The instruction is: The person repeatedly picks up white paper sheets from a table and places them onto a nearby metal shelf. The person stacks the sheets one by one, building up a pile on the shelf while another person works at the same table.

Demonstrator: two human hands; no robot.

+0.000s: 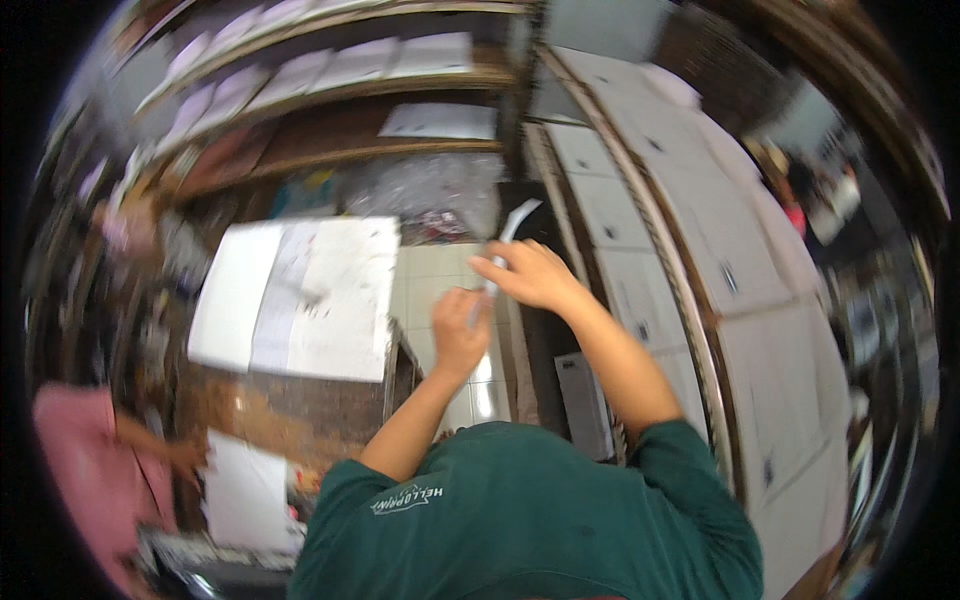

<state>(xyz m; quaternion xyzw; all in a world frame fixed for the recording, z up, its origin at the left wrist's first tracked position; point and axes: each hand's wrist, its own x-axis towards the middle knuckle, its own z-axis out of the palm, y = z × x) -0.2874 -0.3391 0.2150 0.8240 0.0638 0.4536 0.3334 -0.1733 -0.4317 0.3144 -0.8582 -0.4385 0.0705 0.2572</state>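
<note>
A narrow white strip (519, 217), which looks like paper, runs slantwise through both hands and is smeared by motion. My right hand (530, 275) is closed round its upper part, and the strip's end sticks out above the fingers. Lower and to the left, my left hand (462, 328) is closed round its lower part. Both hands are in front of me, above the tiled floor, a little right of the table. What lies inside the fingers is mostly hidden.
White sheets (325, 300) lie on the worn wooden table (270, 405) at left. A person in pink (85, 450) touches another sheet (250, 490) there. Shelves (330, 150) with papers stand behind. Racks of large white sheets (680, 180) line the right side.
</note>
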